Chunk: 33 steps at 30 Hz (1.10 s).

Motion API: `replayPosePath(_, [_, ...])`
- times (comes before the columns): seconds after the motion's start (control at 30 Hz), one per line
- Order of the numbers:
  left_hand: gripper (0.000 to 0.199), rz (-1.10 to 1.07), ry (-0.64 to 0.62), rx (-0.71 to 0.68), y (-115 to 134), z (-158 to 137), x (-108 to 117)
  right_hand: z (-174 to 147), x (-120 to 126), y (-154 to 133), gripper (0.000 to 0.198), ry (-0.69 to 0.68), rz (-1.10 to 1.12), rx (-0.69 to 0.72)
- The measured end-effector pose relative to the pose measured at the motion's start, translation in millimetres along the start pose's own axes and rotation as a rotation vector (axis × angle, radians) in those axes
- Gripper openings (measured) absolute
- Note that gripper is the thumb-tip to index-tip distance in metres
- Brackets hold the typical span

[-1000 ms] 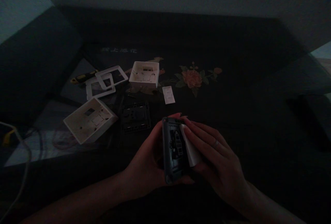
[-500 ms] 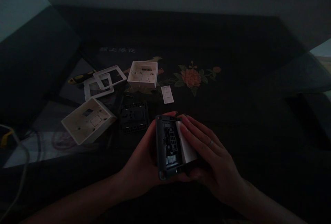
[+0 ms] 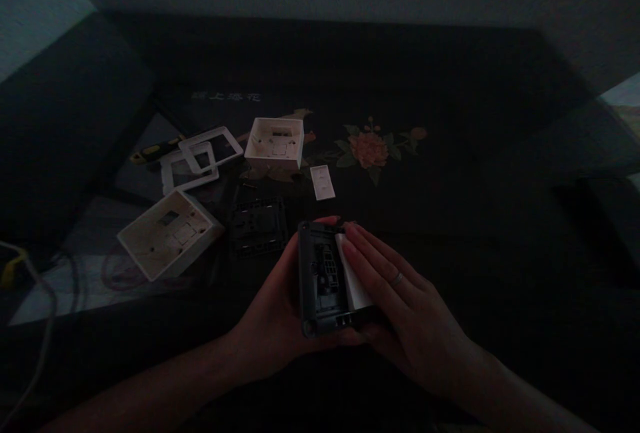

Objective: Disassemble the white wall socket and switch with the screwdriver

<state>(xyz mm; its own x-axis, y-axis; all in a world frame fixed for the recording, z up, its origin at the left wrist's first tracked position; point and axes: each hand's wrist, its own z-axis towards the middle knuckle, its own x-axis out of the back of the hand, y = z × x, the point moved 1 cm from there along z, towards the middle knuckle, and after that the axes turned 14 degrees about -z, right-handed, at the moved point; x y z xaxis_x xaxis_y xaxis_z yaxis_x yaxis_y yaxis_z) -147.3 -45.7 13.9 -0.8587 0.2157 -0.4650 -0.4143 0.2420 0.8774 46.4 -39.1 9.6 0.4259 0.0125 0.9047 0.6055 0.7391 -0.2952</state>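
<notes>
In the head view, my left hand is wrapped round the left side and underside of a dark wall switch module, held tilted above the table. Its open recess shows a small grid-like part inside. A white rocker plate covers the module's right side at a slant. My right hand, with a ring on one finger, presses its fingers on this plate and grips the module's right side; its thumb is mostly hidden. A second dark switch module lies on the table left of my hands. Beyond them lies a loose white rocker plate.
Two white wall boxes, one near and one farther back, sit on the dark table. White frames overlap beside a yellow-black screwdriver. A small screw lies nearby. A pale cable hangs at left.
The held module and both hands have shifted slightly left and a little up. The rocker plate is still pressed against the module, and the grip looks the same. The picture is darker.
</notes>
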Motion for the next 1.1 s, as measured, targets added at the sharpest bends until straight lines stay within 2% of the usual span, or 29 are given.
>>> replayPosePath(0.2, [0.083, -0.030, 0.050, 0.042, 2.2, 3.4, -3.1, -2.0, -10.4, -5.7, 0.075, -0.001, -0.127, -0.033])
replayPosePath(0.4, [0.079, -0.088, 0.091, 0.067, -1.0, -0.5, -6.6, -3.0, -11.5, -11.3, 0.066, 0.094, -0.124, -0.059])
replayPosePath(0.57, [0.079, -0.124, 0.166, 0.097, -4.9, -0.2, -5.7, -2.8, -13.6, -9.6, 0.063, 0.085, -0.160, -0.060])
replayPosePath(0.9, [0.077, -0.150, 0.146, 0.106, -10.2, 4.5, -2.3, 1.9, -14.6, -9.4, 0.066, 0.107, -0.217, -0.037])
replayPosePath(1.1, [0.081, -0.096, 0.096, 0.064, -4.5, 5.6, -2.8, 0.3, -14.0, -5.5, 0.065, 0.102, -0.134, -0.062])
